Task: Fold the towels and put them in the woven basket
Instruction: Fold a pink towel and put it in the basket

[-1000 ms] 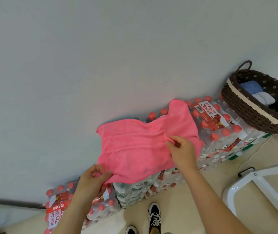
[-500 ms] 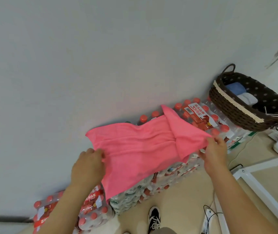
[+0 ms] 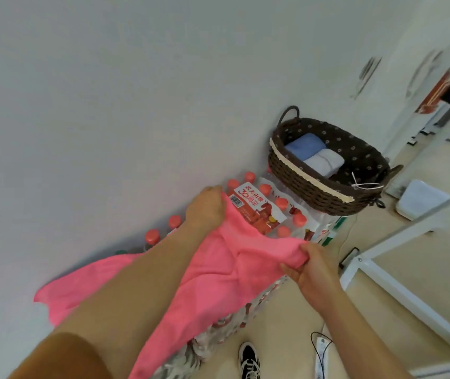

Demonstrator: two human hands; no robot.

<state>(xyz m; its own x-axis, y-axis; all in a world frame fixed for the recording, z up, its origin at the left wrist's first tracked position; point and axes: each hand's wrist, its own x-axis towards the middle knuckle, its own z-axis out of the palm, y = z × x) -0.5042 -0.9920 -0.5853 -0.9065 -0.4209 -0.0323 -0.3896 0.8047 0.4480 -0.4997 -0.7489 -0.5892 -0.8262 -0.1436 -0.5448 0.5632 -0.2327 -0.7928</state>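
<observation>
On top of a row of shrink-wrapped bottle packs (image 3: pixel 278 212) set against a white wall (image 3: pixel 136 105), a pink towel (image 3: pixel 218 272) lies partly spread. Its near side hangs over the packs' front edge and its left end trails along the wall.

- **Left hand:** the left hand (image 3: pixel 206 207) reaches across the cloth to the packs' back edge. Its fingers are curled around the far corner of the pink towel and lift it slightly above the red bottle caps. The left forearm crosses over the middle of the cloth.
- **Right hand:** the right hand (image 3: pixel 312 272) is at the packs' front edge, right of centre. It pinches a gathered fold of the towel's right edge between thumb and fingers, so both hands are grasping the same cloth.
- **Basket:** a dark woven basket (image 3: pixel 311 184) with a cream trim and a dotted lining stands on the right end of the packs, well apart from the pink towel. Inside it, a folded blue towel (image 3: pixel 304 149) and a folded white towel (image 3: pixel 325 161) lie touching side by side at the end nearer the wall.
- **Floor:** below the packs, on the beige floor (image 3: pixel 286 318), a black-and-white shoe (image 3: pixel 249 359) shows beside a white power strip (image 3: pixel 320 354) with a black cable. A white metal frame (image 3: pixel 399 291) stands to the right.
</observation>
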